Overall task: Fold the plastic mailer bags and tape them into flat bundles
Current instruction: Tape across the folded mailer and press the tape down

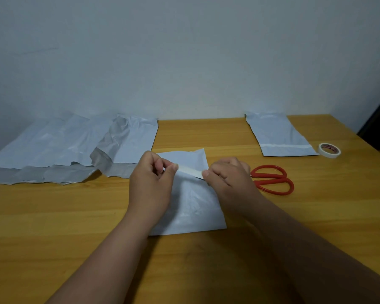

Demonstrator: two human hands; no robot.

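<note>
Fingers of left hand (pixel 150 178) and right hand (pixel 227 174) pinching tape strip (pixel 190 169) ends, stretched crosswise just above folded mailer bag (pixel 191 207).

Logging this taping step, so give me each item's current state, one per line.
Tape strip: stretched between both hands.
Left hand: pinches strip.
Right hand: pinches strip.
Folded mailer: flat under hands.
Taped bundle: flat.
Unfolded mailers: spread, crumpled.
Scissors: closed.
Tape roll: lying flat.
</note>
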